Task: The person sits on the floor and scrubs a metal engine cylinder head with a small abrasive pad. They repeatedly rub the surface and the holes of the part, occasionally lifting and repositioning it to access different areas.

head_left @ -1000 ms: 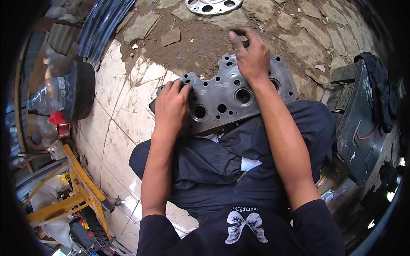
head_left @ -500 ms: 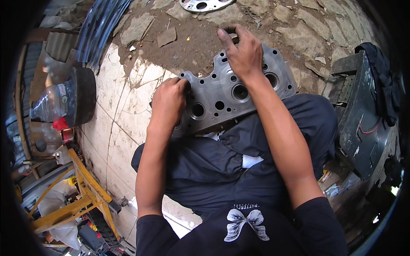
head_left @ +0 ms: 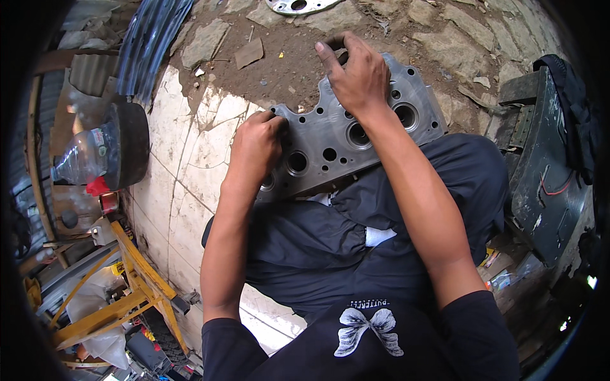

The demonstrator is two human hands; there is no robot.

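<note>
A grey metal cylinder head [head_left: 311, 136] leans across my lap, its flat face with round ports and bolt holes turned up toward me. My left hand [head_left: 257, 143] is closed over its far left corner, the knuckles up and the fingertips hidden. Farther right, my right hand [head_left: 361, 76] is over the far edge of the cylinder head, the wrist crossing its face. Its thumb and curved forefinger stand apart with a gap between them; the other fingers are mostly hidden. Dark grime marks the right fingers.
Pale cracked tiles [head_left: 184, 146] lie to the left, dirt and flat stones [head_left: 251, 54] ahead. A round metal plate [head_left: 302, 6] lies at the far edge. A yellow metal frame [head_left: 136, 279] and plastic bottle [head_left: 82, 155] stand left; a dark metal box [head_left: 546, 171] stands right.
My right hand has shifted slightly left relative to the cylinder head. My left hand keeps its place on the corner. The whole view has shifted a little.
</note>
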